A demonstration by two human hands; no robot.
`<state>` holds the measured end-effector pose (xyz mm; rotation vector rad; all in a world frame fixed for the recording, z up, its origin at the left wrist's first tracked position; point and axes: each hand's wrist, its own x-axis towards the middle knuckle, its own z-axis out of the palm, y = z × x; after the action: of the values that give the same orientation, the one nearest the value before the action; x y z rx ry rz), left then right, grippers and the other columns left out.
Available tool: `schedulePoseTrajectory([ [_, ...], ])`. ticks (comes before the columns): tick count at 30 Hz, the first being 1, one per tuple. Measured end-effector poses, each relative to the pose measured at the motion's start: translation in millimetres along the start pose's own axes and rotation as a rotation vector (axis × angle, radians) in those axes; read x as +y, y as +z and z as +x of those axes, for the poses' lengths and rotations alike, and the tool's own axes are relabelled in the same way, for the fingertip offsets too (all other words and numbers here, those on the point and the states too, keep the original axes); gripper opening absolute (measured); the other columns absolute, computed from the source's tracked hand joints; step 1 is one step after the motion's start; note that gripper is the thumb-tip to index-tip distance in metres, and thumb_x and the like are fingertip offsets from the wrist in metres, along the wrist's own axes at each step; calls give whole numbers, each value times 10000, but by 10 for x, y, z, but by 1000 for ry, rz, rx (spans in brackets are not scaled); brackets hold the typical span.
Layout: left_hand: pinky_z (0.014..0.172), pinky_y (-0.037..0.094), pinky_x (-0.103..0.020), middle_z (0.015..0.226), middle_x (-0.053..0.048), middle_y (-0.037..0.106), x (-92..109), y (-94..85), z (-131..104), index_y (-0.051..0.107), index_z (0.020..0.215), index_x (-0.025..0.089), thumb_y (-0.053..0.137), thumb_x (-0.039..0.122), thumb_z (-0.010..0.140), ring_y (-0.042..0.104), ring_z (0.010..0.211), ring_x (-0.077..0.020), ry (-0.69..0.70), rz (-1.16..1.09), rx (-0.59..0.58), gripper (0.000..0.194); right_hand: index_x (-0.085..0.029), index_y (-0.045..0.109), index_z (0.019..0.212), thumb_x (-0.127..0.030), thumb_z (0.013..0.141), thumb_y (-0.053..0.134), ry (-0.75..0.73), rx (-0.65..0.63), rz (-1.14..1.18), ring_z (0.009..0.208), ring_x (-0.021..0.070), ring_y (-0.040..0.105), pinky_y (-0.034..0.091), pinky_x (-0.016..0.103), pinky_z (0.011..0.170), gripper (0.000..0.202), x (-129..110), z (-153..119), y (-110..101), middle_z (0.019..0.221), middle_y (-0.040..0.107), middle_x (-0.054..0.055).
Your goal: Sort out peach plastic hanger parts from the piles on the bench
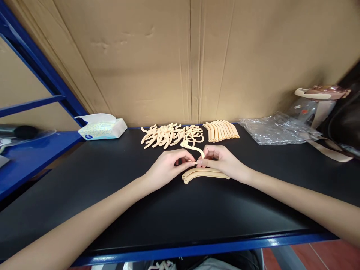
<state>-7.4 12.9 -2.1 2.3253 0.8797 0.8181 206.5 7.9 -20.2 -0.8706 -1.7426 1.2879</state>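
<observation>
Between my two hands is a cream-coloured curved plastic hook [198, 150], its round end pointing away from me and its near end at my fingertips. My left hand [171, 165] pinches at this near end with thumb and forefinger. From the other side, my right hand [221, 161] closes thumb and fingers on the same piece, partly covering it. Just under the right hand, two long curved plastic arms [204, 174] lie side by side on the black table, with a hole at the left end. My hands hide part of the joint between them.
Behind the hands lies a loose pile of cream curved pieces [165, 135]. Right of it, several long arms [221, 131] form a neat row. A tissue box [102, 127] stands at back left. Clear plastic bags [278, 129] and a strap [333, 150] lie at right.
</observation>
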Motion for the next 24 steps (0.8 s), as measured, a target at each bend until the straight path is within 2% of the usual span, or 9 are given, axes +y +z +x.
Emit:
schedulePoseTrajectory([
  [4, 606, 399, -205, 806, 35, 677, 2, -25, 3, 688, 882, 193, 600, 231, 918, 525, 634, -87, 4, 64, 22, 102, -164, 576, 763, -425, 801, 704, -35, 12, -164, 658, 124, 571, 401, 272, 602, 293, -23, 26, -12, 760, 685, 21],
  [7, 610, 401, -221, 827, 25, 683, 6, -99, 22, 681, 886, 196, 581, 264, 916, 536, 648, -102, -34, 56, -1, 125, -166, 612, 817, -430, 841, 656, -55, 24, -221, 688, 133, 573, 399, 286, 630, 268, -24, 42, -46, 764, 680, 17],
  [9, 632, 422, -231, 834, 16, 687, 3, -189, 42, 673, 893, 195, 575, 296, 904, 567, 683, -118, -112, -2, -71, 141, -170, 619, 842, -435, 865, 616, -65, 43, -224, 713, 145, 590, 422, 297, 664, 267, -12, 51, -90, 769, 678, 20],
  [12, 678, 452, -241, 782, 17, 674, -16, -375, 71, 661, 874, 190, 595, 331, 874, 601, 723, -135, -228, -103, -257, 156, -167, 620, 816, -420, 881, 585, -83, 92, -257, 727, 147, 594, 438, 299, 698, 264, 34, 77, -189, 766, 674, 27],
  [17, 696, 458, -230, 799, 13, 684, -89, -636, 85, 680, 869, 201, 621, 350, 853, 611, 746, -134, -329, -105, -483, 161, -164, 629, 781, -429, 867, 587, -47, 167, -315, 715, 146, 576, 432, 307, 721, 282, 164, 169, -379, 766, 682, 35],
  [19, 696, 453, -223, 796, 15, 682, -124, -674, 87, 687, 872, 203, 618, 337, 853, 610, 748, -132, -335, -85, -524, 151, -159, 630, 788, -440, 850, 594, -29, 164, -320, 722, 152, 580, 440, 313, 738, 289, 214, 203, -439, 766, 681, 41],
  [24, 669, 408, -212, 814, 11, 673, -193, -632, 97, 711, 864, 203, 631, 432, 855, 570, 750, -134, -308, -1, -499, 243, -150, 647, 810, -430, 832, 591, 19, 131, -366, 710, 155, 581, 437, 314, 726, 286, 285, 238, -512, 731, 666, 32],
])
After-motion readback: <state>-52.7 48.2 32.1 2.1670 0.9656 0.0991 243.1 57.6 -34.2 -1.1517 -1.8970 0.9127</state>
